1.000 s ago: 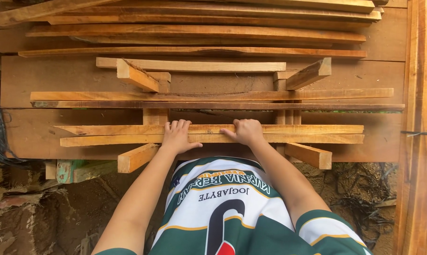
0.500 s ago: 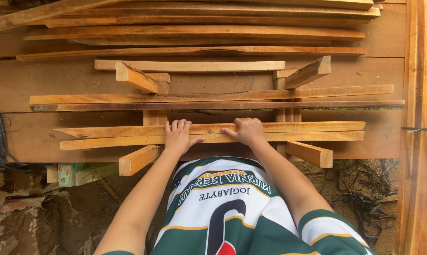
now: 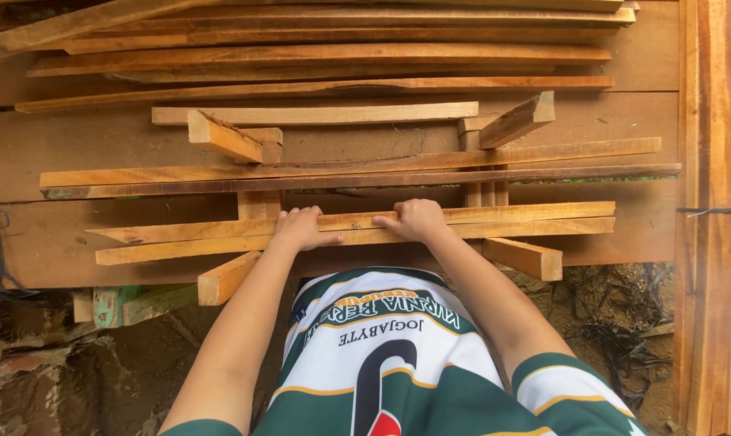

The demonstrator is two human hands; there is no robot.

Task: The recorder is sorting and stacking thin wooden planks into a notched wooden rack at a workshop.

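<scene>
My left hand and my right hand both grip the nearest long wooden slats, a pair lying side by side across two thicker cross blocks. The fingers curl over the far edge of the slats, close together near their middle. The left cross block and the right cross block stick out toward me under the slats. My green and white shirt fills the lower middle of the view.
Farther back, more long slats rest on the same cross blocks, above a broad plank table. A stack of long boards lies at the back. Upright planks stand at right. Dirt ground and dark cords lie below.
The view has shifted slightly. Both hands stay on the near slats, with the left hand's fingers now curled more tightly over the edge.
</scene>
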